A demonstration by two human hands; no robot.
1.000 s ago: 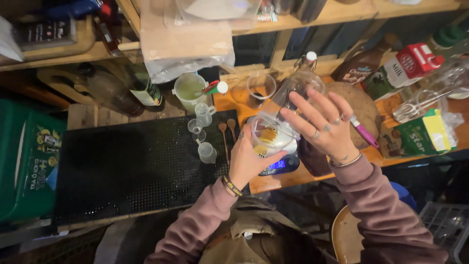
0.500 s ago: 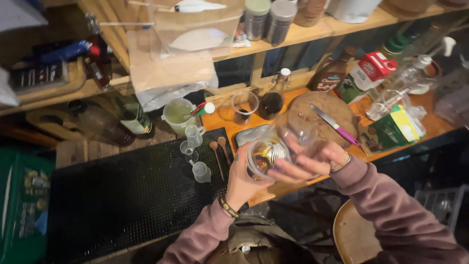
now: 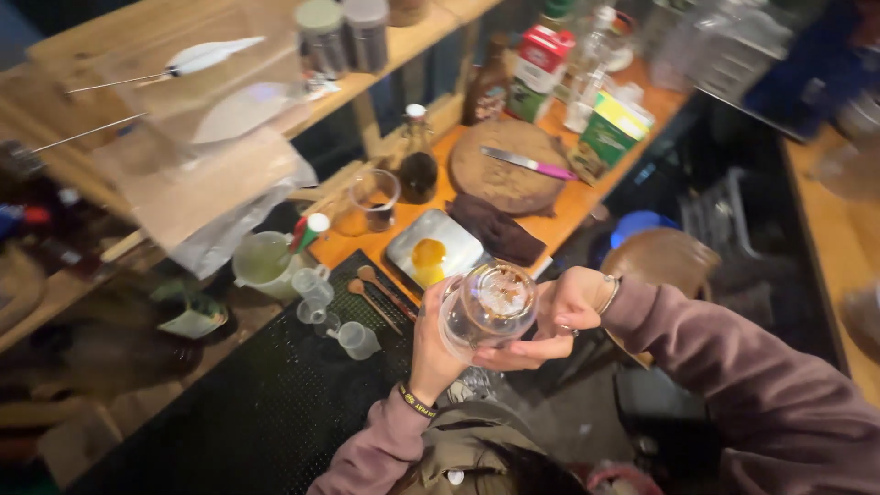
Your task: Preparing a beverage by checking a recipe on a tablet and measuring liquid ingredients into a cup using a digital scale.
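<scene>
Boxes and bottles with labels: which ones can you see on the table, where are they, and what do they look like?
Red and white carton: back of the orange counter, tall, with a green bottom part.
Green and yellow box: right of the round wooden board, lying tilted.
Dark brown bottle: left of the carton, label too blurred to describe.
Green labelled bottle: far left, lying in shadow.

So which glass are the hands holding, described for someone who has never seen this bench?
Start at the orange worktop with the round wooden board. Nearer the camera, in front of the small metal tray, the left hand and right hand hold a clear glass. Unlike the small cups on the black mat, it is lifted and shows brown residue.
</scene>
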